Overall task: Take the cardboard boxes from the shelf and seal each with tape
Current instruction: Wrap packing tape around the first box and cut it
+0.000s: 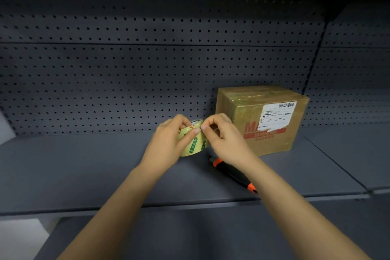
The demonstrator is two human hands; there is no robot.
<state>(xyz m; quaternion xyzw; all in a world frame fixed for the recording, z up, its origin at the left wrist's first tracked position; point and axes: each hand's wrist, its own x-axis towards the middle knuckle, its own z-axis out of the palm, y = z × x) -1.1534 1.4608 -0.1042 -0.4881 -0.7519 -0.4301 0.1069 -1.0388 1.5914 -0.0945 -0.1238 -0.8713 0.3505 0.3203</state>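
Observation:
A cardboard box (272, 133) with red print, a white shipping label and glossy tape over its top stands on the grey shelf (84, 167), right of centre against the back wall. Just left of it I hold a roll of clear tape (195, 143) with green markings above the shelf. My left hand (168, 141) grips the roll from the left side. My right hand (221, 135) pinches at the roll's upper edge with thumb and forefinger, partly covering the box's lower left corner.
An orange and black utility knife (234, 173) lies on the shelf under my right forearm, pointing toward the shelf's front edge. A dark pegboard wall (147, 69) backs the shelf. A second shelf section (348, 154) adjoins on the right.

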